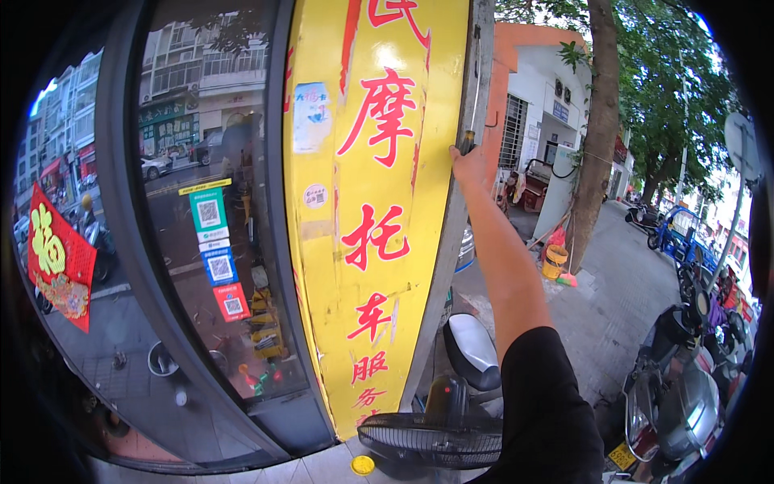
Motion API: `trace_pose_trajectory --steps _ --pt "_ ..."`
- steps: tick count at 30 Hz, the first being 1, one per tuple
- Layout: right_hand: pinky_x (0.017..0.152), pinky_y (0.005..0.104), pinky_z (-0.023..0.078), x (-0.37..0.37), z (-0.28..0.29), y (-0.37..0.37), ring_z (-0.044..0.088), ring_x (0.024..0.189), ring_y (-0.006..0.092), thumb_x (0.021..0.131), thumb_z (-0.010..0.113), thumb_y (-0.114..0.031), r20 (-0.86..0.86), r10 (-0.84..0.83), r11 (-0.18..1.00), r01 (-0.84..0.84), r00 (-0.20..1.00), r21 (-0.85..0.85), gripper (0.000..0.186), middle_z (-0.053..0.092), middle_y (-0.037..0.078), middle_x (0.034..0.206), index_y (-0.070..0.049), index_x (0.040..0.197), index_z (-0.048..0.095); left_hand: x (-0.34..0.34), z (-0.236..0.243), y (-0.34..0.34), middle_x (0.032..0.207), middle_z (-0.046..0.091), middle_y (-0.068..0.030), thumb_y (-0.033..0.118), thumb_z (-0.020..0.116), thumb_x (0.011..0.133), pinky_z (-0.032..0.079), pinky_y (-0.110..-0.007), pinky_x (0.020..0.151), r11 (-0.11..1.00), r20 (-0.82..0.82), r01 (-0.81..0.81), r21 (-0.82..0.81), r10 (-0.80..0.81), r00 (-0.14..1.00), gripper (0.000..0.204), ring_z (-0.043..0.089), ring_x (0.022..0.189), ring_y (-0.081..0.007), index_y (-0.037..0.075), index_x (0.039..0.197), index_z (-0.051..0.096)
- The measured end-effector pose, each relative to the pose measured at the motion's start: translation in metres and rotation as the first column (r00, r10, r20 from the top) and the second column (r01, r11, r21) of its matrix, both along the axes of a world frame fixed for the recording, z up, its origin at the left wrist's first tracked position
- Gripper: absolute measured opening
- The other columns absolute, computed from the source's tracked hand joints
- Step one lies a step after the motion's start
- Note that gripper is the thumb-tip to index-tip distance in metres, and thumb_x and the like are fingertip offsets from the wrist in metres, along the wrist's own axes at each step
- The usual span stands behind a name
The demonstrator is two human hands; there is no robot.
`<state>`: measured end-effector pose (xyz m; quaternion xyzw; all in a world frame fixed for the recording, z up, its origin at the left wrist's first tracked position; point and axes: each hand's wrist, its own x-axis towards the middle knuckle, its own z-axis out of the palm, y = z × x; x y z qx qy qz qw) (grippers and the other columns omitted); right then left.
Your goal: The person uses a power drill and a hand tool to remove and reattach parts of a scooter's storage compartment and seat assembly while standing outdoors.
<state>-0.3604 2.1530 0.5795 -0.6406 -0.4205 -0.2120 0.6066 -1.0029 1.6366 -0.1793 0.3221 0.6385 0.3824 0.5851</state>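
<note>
We record the right hand raised beside a tall yellow signboard, its fingers wrapped around the dark handle of a screwdriver-like tool; the thin shaft points up from the grip, along the grey edge strip. We cannot tell whether its tip touches anything. The signboard, red-lettered, spreads left of the hand. Well below the hand: a black fan. Left, past the signboard: a glass panel bearing QR-code stickers. Lower right: a parked scooter. Farther right: a yellow bucket beside a tree trunk; beyond, a blue cargo tricycle.
</note>
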Motion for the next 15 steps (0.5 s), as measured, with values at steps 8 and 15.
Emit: trace_pose_trajectory --steps 8,15 --pt "0.058 0.0409 0.044 -0.035 0.007 -0.071 0.057 0.064 0.0282 0.086 0.054 -0.031 0.022 0.38 0.925 -0.38 0.925 0.01 0.031 0.057 0.013 0.073 -0.001 0.092 0.047 0.083 0.067 0.246 0.114 0.057 -0.0212 0.032 0.056 0.087 0.041 -0.03 0.033 0.96 -0.008 0.26 0.105 -0.261 0.965 0.044 0.062 0.063 -0.016 0.0 0.117 0.05" --pt "0.039 0.0251 0.028 -0.063 -0.095 -0.268 0.04 0.043 0.0095 0.09 0.049 -0.03 -0.566 0.599 0.722 -0.688 0.567 0.075 0.029 0.046 0.001 0.053 -0.009 0.071 0.05 0.177 0.162 0.354 0.072 0.064 -0.0079 0.018 0.06 0.08 0.036 -0.028 0.035 0.863 -0.107 0.473 0.177 -0.461 0.881 0.025 0.048 0.039 -0.0121 -0.003 0.094 0.063"
